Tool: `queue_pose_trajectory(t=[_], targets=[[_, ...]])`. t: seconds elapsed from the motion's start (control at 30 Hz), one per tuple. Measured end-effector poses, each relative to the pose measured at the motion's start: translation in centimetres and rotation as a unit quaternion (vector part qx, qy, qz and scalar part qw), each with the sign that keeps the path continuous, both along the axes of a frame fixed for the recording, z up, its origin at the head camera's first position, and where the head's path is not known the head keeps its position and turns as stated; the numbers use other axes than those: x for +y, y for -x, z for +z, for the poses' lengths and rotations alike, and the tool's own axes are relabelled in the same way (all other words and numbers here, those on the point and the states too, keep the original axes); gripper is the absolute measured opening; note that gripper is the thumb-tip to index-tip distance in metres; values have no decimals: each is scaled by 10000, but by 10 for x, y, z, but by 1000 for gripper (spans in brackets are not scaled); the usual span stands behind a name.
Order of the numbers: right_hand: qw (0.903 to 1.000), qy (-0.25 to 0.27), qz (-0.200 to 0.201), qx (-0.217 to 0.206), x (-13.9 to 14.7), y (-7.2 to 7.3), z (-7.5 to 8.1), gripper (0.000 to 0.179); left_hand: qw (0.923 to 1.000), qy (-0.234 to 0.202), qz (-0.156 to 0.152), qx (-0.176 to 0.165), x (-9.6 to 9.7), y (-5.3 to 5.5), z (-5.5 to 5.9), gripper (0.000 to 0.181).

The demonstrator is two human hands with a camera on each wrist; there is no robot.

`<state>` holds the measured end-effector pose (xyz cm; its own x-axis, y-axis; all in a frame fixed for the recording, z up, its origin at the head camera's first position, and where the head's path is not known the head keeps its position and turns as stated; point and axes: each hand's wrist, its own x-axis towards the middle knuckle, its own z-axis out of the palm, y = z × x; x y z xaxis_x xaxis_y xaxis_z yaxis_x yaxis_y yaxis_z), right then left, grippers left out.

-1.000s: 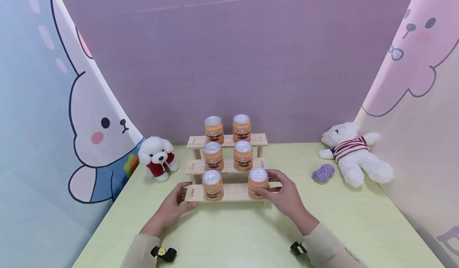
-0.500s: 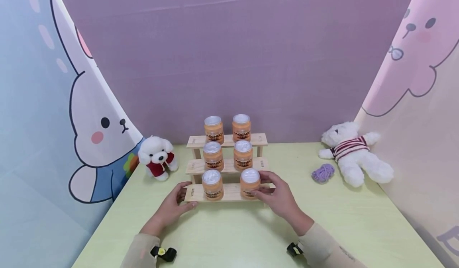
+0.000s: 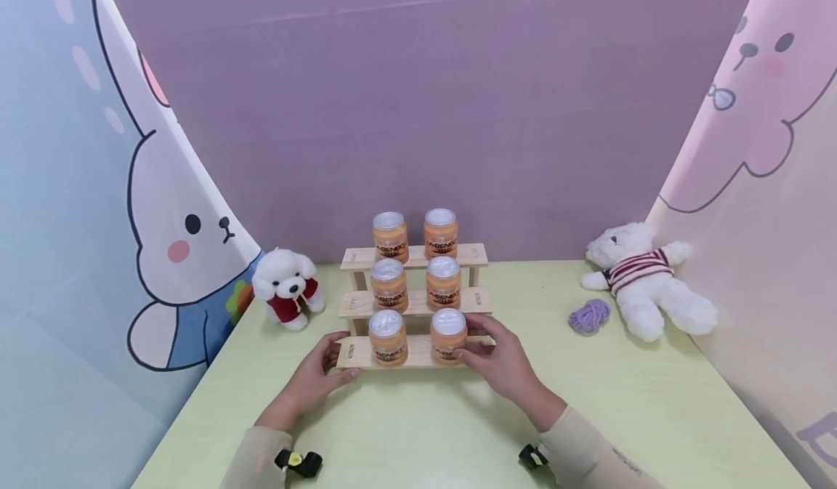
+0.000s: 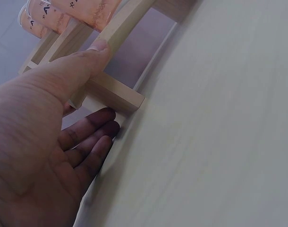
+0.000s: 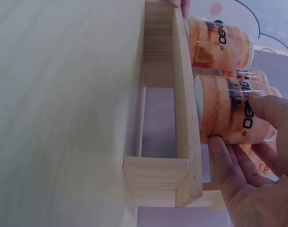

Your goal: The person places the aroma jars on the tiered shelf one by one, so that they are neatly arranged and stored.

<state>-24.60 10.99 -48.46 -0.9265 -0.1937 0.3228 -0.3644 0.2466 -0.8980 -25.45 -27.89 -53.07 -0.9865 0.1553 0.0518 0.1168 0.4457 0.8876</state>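
A three-tier wooden display stand (image 3: 418, 352) bears orange cans with silvery lids, two on each step. My right hand (image 3: 503, 365) holds the right-hand can (image 3: 447, 338) of the lowest step between thumb and fingers; in the right wrist view this can (image 5: 229, 109) stands upright on the plank. Left of it, apart, is another can (image 3: 389, 340). My left hand (image 3: 315, 380) grips the left end of the lowest step. The left wrist view shows that thumb on the plank's (image 4: 127, 23) edge, with the other fingers lower, beside the stand's leg (image 4: 118, 92).
A white toy dog (image 3: 288, 285) in a red top sits left of the stand on the pale green table (image 3: 418, 431). To the right lie a purple yarn bundle (image 3: 590, 317) and a white teddy bear (image 3: 644, 275) in a striped top. A purple backdrop (image 3: 418, 111) rises behind.
My right hand has slid the front right can leftward along the lowest step, from near its right end toward the other can. The left hand stays on the stand's left end.
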Motion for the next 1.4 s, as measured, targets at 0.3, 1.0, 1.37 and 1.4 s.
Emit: queue_pose_trajectory(t=[0.3, 1.0, 1.37, 1.4], targets=[[10000, 38, 20, -7, -1, -1, 1, 61, 10000, 7, -2, -10, 0, 0, 1, 76], [10000, -25, -48, -14, -1, -1, 0, 62, 10000, -15, -21, 75, -1, 1, 0, 76], [9994, 12, 149, 304, 16, 0, 7, 54, 9979, 544, 1, 349, -5, -2, 6, 85], [9994, -52, 100, 341, 20, 0, 8, 53, 9973, 626, 26, 391, -6, -2, 8, 84]])
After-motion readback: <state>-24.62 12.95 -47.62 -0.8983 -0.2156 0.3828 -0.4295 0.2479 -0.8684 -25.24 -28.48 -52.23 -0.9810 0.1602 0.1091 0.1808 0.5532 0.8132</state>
